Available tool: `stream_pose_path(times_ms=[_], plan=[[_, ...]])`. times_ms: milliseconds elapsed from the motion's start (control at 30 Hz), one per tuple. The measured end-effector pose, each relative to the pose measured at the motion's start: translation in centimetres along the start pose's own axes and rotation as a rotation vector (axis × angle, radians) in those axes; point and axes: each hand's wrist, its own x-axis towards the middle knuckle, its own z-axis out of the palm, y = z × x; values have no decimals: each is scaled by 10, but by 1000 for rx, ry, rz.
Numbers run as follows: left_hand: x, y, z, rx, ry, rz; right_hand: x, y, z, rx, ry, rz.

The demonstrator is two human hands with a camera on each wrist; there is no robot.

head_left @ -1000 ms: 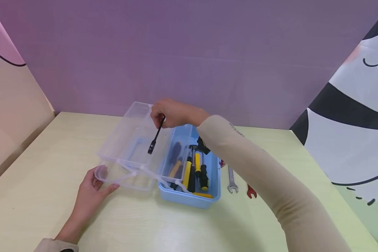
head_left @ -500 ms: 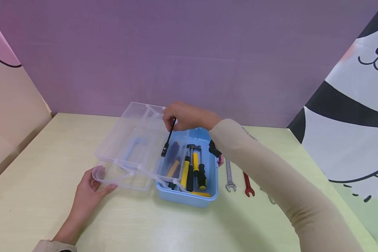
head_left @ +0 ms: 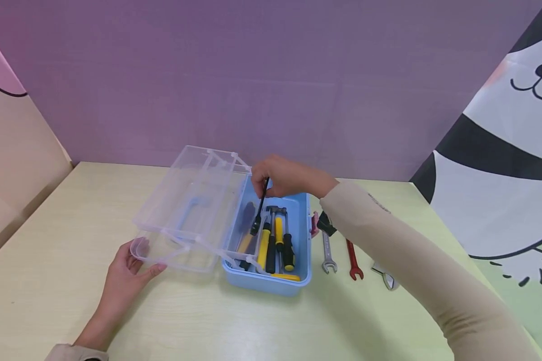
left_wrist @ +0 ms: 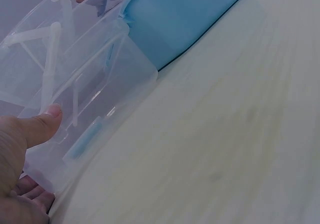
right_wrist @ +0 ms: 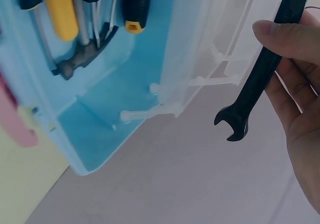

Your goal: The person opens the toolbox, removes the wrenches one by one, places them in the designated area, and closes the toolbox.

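Observation:
My right hand [head_left: 277,175] pinches a black open-end wrench [right_wrist: 256,83] between thumb and fingers. The wrench slants downward above the left side of the blue toolbox [head_left: 266,288], and its open jaw shows in the right wrist view. Inside the box lie a hammer [head_left: 276,209], screwdrivers and other yellow-and-black-handled tools. My left hand [head_left: 126,273] grips the near left corner of the clear plastic lid and tray [head_left: 180,200], which swing out to the box's left. In the left wrist view, the thumb [left_wrist: 42,126] rests on the clear plastic, with fingers below.
To the right of the box lie a silver wrench [head_left: 328,258], a red wrench [head_left: 354,260] and a partly hidden metal object [head_left: 390,282]. A pink thing [head_left: 314,224] sits against the box's right side. A purple wall [head_left: 271,100] stands behind the table [head_left: 185,321].
My right hand has moved rightward and slightly down with the black wrench, from over the clear lid to over the toolbox. The left hand keeps its hold on the lid.

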Motion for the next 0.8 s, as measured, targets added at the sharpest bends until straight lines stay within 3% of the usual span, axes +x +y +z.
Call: stream_pose_path(times_ms=[333,800], plan=[[-1,0,-3,12,7,-11,-21,8,7,11,13,-10],[-2,1,-4,41,-12,-13,-52,24,15,49,19,65]])
